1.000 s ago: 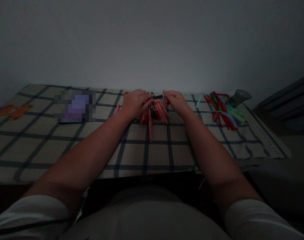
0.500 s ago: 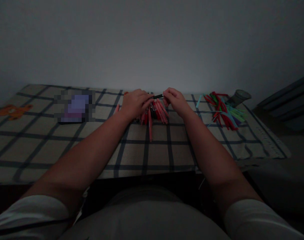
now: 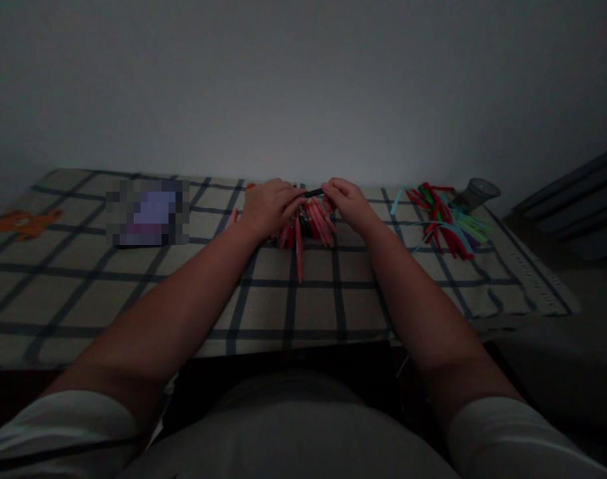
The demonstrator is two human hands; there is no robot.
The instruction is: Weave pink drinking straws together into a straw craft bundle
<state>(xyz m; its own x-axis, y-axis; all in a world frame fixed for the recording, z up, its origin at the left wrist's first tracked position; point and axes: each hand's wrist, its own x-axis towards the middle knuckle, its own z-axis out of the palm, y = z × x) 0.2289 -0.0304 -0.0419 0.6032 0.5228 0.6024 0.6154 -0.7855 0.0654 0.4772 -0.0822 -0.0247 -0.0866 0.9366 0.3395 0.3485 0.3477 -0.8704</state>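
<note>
A slim black pen point(image 3: 314, 193) is stretched between my two hands above the table. My left hand point(image 3: 270, 207) is closed on its left end, fingers pressed together. At its right end my right hand point(image 3: 344, 198) pinches the tip between thumb and fingers. Below and between the hands lies a bunch of pink and red slim pens point(image 3: 323, 226), with some dark ones among them. One pink pen point(image 3: 299, 256) points out toward me. Part of the bunch is hidden behind my left hand, where another pink piece point(image 3: 232, 217) sticks out on the left.
A checked cloth point(image 3: 313, 309) covers the table against the wall. On the left are a blurred-out phone-like device point(image 3: 153, 213) and an orange cut-out figure point(image 3: 24, 223). Red, green and blue strips point(image 3: 447, 226) lie at the right beside a tipped clear cup point(image 3: 477, 191).
My right hand has shifted slightly left along the pen, and its shiny right end is now covered by the fingers. My left hand has barely moved.
</note>
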